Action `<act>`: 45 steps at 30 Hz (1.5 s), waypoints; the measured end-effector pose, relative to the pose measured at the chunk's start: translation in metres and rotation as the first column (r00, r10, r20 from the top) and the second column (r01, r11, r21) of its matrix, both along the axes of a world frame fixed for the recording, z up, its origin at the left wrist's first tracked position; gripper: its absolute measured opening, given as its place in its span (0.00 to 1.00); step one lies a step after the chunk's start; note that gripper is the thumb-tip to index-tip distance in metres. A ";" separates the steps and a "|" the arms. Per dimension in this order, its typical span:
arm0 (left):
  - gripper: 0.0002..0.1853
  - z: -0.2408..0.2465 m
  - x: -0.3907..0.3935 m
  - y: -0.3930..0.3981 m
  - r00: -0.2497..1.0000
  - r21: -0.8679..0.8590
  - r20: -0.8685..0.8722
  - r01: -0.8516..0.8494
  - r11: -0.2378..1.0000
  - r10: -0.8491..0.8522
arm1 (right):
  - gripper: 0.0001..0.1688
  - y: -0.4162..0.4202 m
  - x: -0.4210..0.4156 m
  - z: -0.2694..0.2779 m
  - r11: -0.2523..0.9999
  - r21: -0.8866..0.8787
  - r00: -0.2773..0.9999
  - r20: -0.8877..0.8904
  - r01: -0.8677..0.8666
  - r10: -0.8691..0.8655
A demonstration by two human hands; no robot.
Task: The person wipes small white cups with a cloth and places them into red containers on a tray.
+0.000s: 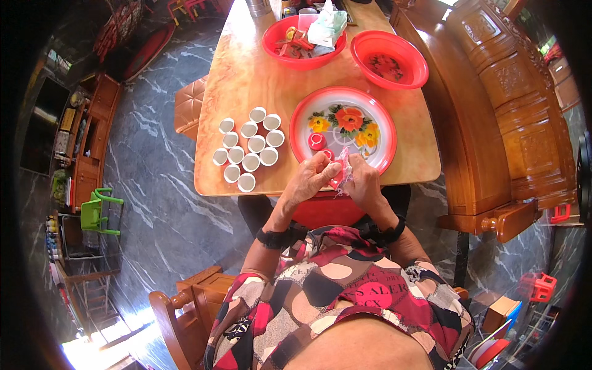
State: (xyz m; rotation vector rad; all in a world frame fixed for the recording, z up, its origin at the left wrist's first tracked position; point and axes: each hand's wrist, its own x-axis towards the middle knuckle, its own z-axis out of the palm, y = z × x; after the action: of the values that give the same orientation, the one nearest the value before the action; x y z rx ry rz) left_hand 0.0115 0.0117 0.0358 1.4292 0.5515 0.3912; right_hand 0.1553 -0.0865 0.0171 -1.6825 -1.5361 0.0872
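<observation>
Both hands meet over the near rim of a round, flower-patterned tray (299, 102) with a red edge. My left hand (313, 175) pinches a small red item (336, 178), partly hidden by the fingers. Crumpled pink netting (345, 159) is held by my right hand (364, 178), right beside that item. Two small red cups, bases up, are in the tray; one red cup (317, 141) shows plainly, the other lies just beyond my left fingers. On the table's left part stand several cups (256, 144) with white insides, mouths up, grouped close together.
A red basin (304, 63) holding wrappers and a tissue pack stands at the table's far side. Right of it is another red basin (411, 48) with dark bits inside. A wooden bench (462, 138) runs along the right; a padded brown stool (190, 107) touches the left side.
</observation>
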 end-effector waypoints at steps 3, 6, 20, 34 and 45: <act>0.16 -0.012 -0.002 0.003 0.999 -0.005 0.046 0.003 1.000 -0.003 | 0.11 0.002 -0.001 -0.001 1.000 0.004 0.984 -0.175 -0.030 0.030; 0.14 -0.016 -0.001 0.001 0.991 -0.001 0.132 -0.016 1.000 0.016 | 0.08 0.005 -0.004 0.003 0.994 -0.011 0.896 -0.434 -0.110 0.095; 0.17 -0.007 -0.003 0.001 0.994 0.154 0.099 -0.069 0.986 0.054 | 0.11 0.007 -0.003 -0.038 0.937 0.067 0.098 -0.990 -0.342 0.106; 0.17 0.005 -0.003 0.006 0.992 0.063 -0.072 -0.101 0.993 0.105 | 0.11 0.000 0.004 -0.014 0.973 -0.211 0.885 -0.466 -0.093 -0.017; 0.16 0.007 -0.004 0.008 1.000 -0.076 -0.001 0.005 0.997 -0.005 | 0.20 -0.002 0.010 0.005 1.000 -0.006 0.998 -0.054 -0.025 0.025</act>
State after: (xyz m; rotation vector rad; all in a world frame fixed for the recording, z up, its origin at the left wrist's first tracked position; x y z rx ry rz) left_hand 0.0079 0.0194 0.0424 1.3570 0.5580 0.3624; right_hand 0.1648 -0.0886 0.0218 -1.6529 -1.5186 0.1495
